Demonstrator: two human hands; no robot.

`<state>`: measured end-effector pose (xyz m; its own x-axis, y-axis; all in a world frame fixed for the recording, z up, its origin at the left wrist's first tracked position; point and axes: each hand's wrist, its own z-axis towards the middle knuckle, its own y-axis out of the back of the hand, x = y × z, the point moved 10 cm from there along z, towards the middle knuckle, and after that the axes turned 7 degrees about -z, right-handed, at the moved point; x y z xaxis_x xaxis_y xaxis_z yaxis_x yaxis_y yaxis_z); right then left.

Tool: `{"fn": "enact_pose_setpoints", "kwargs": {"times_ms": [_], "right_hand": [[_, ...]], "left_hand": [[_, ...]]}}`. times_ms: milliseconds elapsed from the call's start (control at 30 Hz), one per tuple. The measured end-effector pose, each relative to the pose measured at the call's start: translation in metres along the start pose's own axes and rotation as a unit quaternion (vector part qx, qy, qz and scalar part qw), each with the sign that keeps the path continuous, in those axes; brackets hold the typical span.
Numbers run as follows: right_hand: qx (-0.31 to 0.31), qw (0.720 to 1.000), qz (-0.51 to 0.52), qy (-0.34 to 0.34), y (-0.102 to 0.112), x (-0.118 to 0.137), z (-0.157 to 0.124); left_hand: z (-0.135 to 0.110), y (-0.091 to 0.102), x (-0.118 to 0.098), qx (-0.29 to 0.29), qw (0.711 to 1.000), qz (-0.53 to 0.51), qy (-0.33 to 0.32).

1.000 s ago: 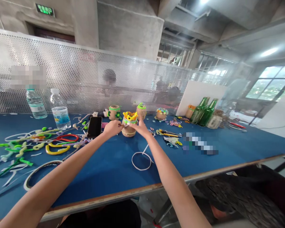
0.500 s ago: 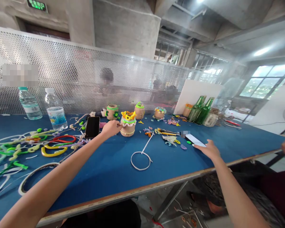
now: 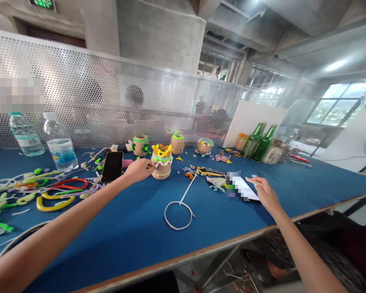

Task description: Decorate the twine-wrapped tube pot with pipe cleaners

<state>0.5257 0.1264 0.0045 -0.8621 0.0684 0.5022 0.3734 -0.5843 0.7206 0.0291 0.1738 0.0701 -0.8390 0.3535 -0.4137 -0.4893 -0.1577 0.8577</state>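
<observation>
Right now, the left hand is much nearer than the right to the jute-wrapped jar topped with a yellow pipe-cleaner crown. The jar stands upright, long axis vertical, just right of the left fingertips on the blue worktable. Those fingers lie loosely together, neither clenched nor wrapped around the jar, and whether they touch it is hard to tell. A black smartphone lies behind the left wrist. Well to the right, the right hand rests with fingers relaxed and spread at a pixelated flat object, grasping nothing visibly. A white pipe-cleaner loop lies toward the table's front edge, with open blue surface around it.
</observation>
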Motion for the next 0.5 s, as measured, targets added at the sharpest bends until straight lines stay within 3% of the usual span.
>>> {"fn": "enact_pose_setpoints", "kwargs": {"times_ms": [500], "right_hand": [[0.054, 0.998, -0.042, 0.008, -0.019, -0.01, 0.003]], "left_hand": [[0.009, 0.005, 0.006, 0.02, 1.0, -0.022, -0.006]]}}
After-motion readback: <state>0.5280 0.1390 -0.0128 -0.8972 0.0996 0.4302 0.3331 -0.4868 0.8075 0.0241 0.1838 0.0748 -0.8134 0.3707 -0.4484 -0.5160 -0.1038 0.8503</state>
